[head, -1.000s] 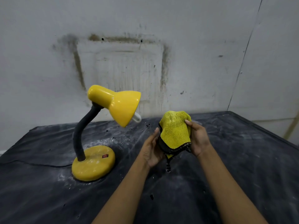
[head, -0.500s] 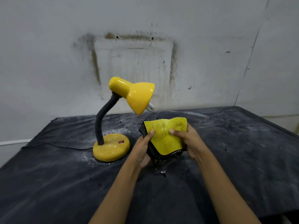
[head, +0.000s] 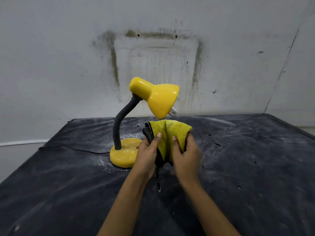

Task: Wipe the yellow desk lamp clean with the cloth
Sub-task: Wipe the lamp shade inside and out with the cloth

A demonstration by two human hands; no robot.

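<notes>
On the dark, dust-streaked table cover point(head: 68, 176) stands one yellow desk lamp point(head: 158, 99), left of centre and near the far edge, in front of a stained grey wall point(head: 59, 48). It has one round yellow base point(head: 122, 155) speckled with white dust, one ribbed black gooseneck point(head: 119, 126) rising from it, and one shade tilted down to the right, with a single white bulb point(head: 173, 113) poking out of its mouth. One small red switch point(head: 137, 147) shows at the base's right edge, and one thin black cord point(head: 76, 148) runs off to the left. Two bare hands hold one cloth point(head: 172, 133), yellow on the near face and black along its left edge, up off the table just below the shade and beside the base, not touching the lamp. The left hand point(head: 146, 155) pinches the cloth's left side, thumb pressed on the yellow face. The right hand point(head: 186, 155), slightly blurred, grips the right side, thumb in front and fingers curled round the edge.
</notes>
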